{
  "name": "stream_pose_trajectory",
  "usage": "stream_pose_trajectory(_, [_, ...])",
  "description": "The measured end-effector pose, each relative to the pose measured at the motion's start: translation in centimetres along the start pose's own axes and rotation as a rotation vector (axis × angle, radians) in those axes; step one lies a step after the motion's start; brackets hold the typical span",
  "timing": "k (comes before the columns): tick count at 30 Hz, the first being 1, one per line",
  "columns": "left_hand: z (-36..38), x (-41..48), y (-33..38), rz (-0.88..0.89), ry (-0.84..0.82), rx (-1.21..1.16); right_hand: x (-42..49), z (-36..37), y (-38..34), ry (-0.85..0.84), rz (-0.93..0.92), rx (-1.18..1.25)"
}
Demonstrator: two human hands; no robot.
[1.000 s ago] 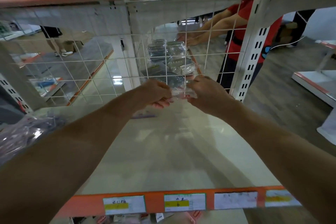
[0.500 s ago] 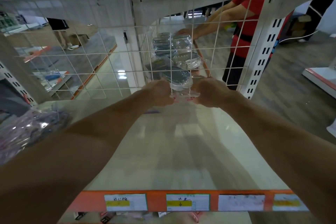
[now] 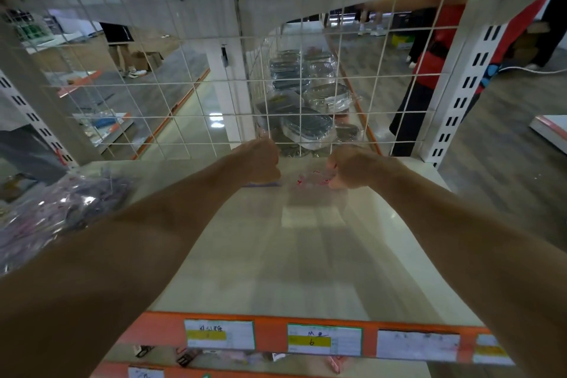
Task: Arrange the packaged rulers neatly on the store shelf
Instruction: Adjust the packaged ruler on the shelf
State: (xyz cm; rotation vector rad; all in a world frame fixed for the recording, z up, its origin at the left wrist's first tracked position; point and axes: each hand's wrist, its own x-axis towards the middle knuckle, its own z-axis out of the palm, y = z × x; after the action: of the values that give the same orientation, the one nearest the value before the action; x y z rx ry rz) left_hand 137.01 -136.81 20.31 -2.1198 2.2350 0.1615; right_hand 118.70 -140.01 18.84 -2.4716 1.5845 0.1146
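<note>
Left hand [image 3: 260, 159], right hand [image 3: 357, 167] dropped — ruler packet [image 3: 314, 178] reaches shelf [image 3: 306, 255].

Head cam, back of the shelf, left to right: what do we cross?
bagged pile → left hand → ruler packet → right hand → slotted upright

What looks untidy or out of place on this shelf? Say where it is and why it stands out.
The clear-wrapped packets at the left end of the shelf lie in a loose, jumbled heap rather than lined up. The red-printed packet at the back, between the left hand and right hand, shows nothing odd.
</note>
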Motion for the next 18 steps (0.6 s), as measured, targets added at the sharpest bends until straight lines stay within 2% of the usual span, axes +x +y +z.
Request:
stream_pose_trajectory(11, [0.4,-0.5,-0.3,-0.016,0.011,0.009,0.4,-0.2,-0.5,-0.068,0.028,-0.033])
stream_pose_trajectory(18, [-0.8,-3.1,-2.1,-0.119,0.084,-0.115,-0.7,-1.7,-4.7,0.059,-0.112,0.025])
